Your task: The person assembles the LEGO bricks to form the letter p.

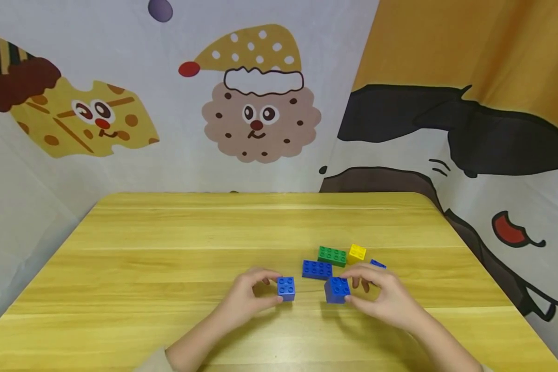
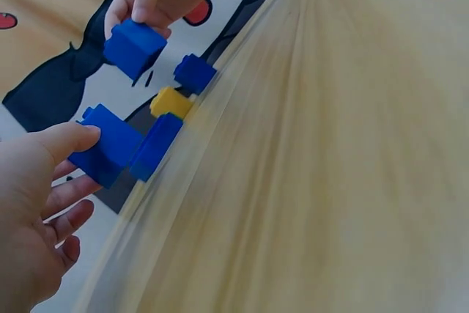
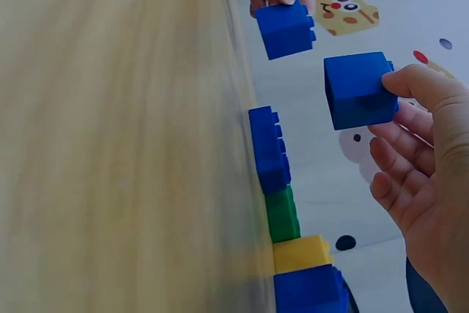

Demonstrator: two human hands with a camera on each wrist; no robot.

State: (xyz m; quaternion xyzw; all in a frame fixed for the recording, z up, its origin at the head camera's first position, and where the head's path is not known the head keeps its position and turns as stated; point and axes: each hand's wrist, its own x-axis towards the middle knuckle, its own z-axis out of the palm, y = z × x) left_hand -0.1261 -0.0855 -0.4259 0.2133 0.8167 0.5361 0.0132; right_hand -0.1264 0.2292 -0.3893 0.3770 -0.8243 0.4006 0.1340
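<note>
Between thumb and fingers my left hand (image 1: 248, 294) pinches a blue square toy brick (image 1: 285, 288) with studs facing up. To its right, my right hand (image 1: 383, 294) pinches a second blue square brick (image 1: 337, 290) the same way. Both bricks are held above the table, with a gap between them. In the left wrist view the left hand's brick (image 2: 108, 144) has the thumb on its side. The right wrist view shows the other brick (image 3: 359, 90) gripped near its studded end.
Just beyond the hands, a long blue brick (image 1: 317, 269), a long green brick (image 1: 332, 256) and a yellow square brick (image 1: 357, 253) lie on the wooden table (image 1: 167, 248). Another blue brick (image 1: 378, 263) is partly hidden behind the right hand. A cartoon-printed cloth (image 1: 176, 170) hangs behind.
</note>
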